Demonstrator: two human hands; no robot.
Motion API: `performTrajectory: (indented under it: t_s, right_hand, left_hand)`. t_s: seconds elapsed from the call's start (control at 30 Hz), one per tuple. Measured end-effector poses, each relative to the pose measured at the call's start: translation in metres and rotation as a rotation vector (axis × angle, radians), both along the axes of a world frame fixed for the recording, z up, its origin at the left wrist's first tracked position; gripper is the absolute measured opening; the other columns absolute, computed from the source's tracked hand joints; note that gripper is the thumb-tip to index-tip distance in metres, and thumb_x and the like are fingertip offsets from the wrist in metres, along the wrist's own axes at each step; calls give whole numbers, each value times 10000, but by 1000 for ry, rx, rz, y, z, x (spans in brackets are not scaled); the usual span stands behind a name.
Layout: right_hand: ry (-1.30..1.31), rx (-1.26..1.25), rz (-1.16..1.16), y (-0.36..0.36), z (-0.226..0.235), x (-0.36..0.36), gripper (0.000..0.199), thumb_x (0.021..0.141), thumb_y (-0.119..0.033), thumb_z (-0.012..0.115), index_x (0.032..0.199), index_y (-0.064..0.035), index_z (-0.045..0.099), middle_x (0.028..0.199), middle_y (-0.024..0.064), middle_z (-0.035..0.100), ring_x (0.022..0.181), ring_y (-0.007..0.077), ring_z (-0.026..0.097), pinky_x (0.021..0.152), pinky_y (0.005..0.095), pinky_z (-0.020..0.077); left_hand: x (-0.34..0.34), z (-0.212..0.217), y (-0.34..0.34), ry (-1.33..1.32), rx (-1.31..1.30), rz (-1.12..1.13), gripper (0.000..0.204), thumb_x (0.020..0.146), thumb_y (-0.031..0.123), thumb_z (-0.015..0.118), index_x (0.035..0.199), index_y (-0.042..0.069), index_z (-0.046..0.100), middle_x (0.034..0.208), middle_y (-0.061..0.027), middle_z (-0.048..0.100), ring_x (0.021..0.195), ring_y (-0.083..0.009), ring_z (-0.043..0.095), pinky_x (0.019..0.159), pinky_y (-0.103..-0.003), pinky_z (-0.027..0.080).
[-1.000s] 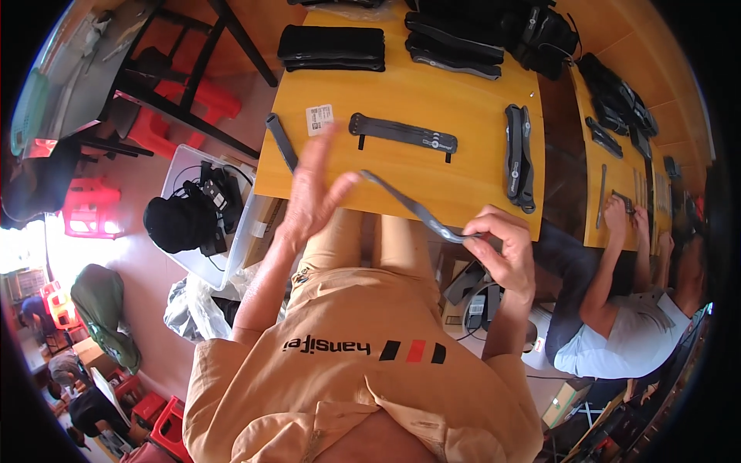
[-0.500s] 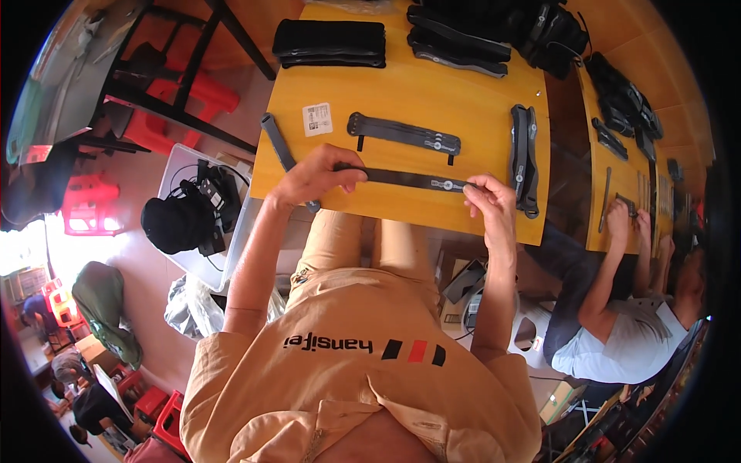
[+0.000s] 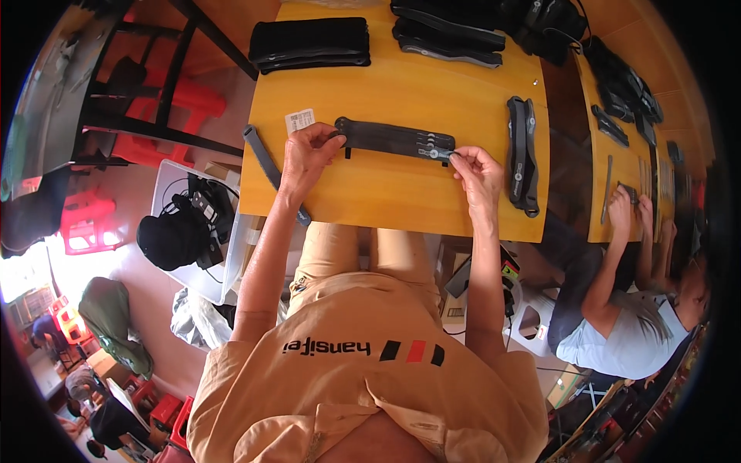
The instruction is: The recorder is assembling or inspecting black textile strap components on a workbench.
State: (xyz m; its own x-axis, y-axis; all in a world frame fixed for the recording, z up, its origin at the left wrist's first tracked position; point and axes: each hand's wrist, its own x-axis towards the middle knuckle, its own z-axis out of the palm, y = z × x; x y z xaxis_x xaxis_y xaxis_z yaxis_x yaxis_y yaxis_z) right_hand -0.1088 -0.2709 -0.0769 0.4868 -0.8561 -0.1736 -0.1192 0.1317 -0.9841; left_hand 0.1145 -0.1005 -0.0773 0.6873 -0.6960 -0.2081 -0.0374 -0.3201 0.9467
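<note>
A dark strap (image 3: 434,153) with a pale printed mark is stretched between my hands, over the near edge of a small stack of similar straps (image 3: 386,134) on the yellow table. My left hand (image 3: 312,154) pinches its left end between thumb and fingers. At the other end, my right hand (image 3: 478,174) pinches the strap the same way. Short black tabs (image 3: 347,153) stick out below the stack. Left of my left hand lies a single grey strap (image 3: 264,160), set slantwise. Several straps (image 3: 521,158) are laid lengthwise near the table's right edge.
Folded black straps (image 3: 309,45) and another dark pile (image 3: 448,37) lie at the table's far side. A white label (image 3: 299,119) is behind my left hand. A bin (image 3: 166,181) with black items stands left. At right, a co-worker (image 3: 617,339) handles pieces on another table (image 3: 617,208).
Both hands have moved away from me with the strap, from the near part of the table up to the stack. The strap now overlaps the stack's near side.
</note>
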Motion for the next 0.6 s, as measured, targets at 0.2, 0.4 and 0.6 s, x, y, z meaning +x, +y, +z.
performTrajectory:
  t_s: [0.2,0.4,0.6]
  right_hand:
    - [-7,-70,6,-6,-14,6,76,780,6,682,829,6,624,685,-10,570,573,40,497,505,175,411]
    - [97,-185,-36,0,-14,9,58,770,18,676,801,10,627,643,-19,562,548,35,475,492,174,386]
    - [165,-263,-77,1,-26,7,44,761,12,673,786,15,637,625,-14,577,531,38,475,484,185,393]
  left_hand:
    - [1,-9,-4,7,21,42,115,826,89,647,869,-17,637,659,-3,583,571,-50,511,524,-197,428]
    - [-1,-19,-7,-164,40,59,125,819,90,656,860,-25,630,642,-4,577,534,-51,494,482,-197,400]
    - [-3,-13,-9,-171,108,78,186,772,132,684,849,-31,637,638,-66,612,591,-110,562,581,-259,463]
